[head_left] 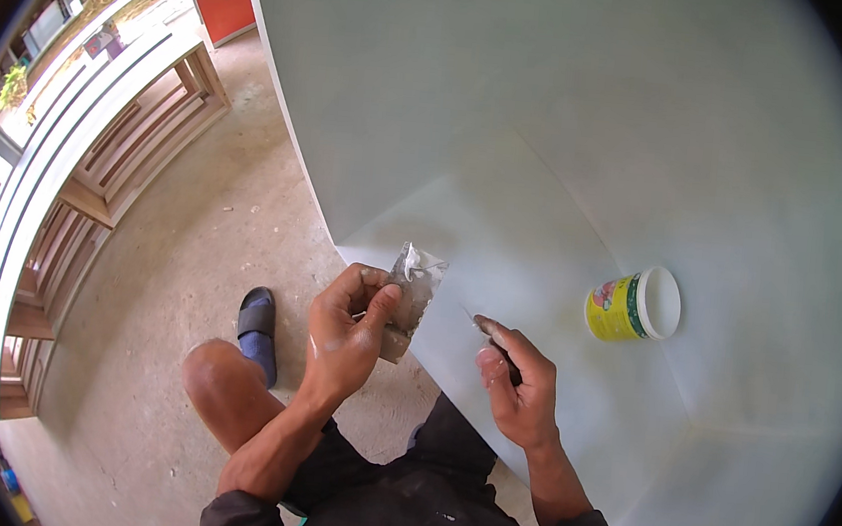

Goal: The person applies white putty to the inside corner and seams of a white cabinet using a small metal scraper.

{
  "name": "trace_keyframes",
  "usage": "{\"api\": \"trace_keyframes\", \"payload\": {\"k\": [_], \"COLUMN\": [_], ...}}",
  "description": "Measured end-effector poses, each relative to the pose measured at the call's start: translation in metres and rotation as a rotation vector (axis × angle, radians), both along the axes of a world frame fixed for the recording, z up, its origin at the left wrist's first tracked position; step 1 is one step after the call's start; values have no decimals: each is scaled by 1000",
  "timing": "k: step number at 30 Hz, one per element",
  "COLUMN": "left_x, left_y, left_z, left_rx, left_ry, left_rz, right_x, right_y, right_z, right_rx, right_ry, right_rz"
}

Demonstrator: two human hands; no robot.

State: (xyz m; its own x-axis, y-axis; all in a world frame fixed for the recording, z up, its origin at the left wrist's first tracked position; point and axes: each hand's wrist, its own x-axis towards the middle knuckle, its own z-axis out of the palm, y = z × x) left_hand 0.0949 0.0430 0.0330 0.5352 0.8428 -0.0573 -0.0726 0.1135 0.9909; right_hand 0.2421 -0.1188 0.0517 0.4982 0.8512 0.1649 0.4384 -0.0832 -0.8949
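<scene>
My left hand [347, 332] grips a flat, grey, smeared metal scraper plate [416, 298] between thumb and fingers. A dab of white filler [411, 260] sits near its upper edge. To the right of it, my right hand [523, 377] is closed round a small putty knife [505, 359] with a dark handle. The thin blade points up and left, seen almost edge-on and apart from the plate. White smears mark both hands. A lidless white tub [660, 304] with a yellow and green label stands on the pale panel, right of my right hand.
A large pale grey-green boxed cabinet [555, 104] with inner corners fills the right side. On the left, wooden frames [115, 151] stand on the concrete floor [191, 263]. A red box [225, 5] is at the upper left. My sandalled foot [258, 321] rests below the cabinet's left edge.
</scene>
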Motion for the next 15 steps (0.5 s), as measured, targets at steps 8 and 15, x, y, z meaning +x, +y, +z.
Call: {"api": "trace_keyframes", "payload": {"k": [8,15], "left_x": [-4,-7], "left_y": [-5,-9], "left_z": [7,7], "left_rx": [210,227], "left_ry": [133,110], "left_rz": [31,40], "right_x": [4,-9], "right_y": [15,31], "right_z": [8,-10], "right_rx": [-99,-25], "right_ry": [493,522], "right_rz": [-59,-150]}}
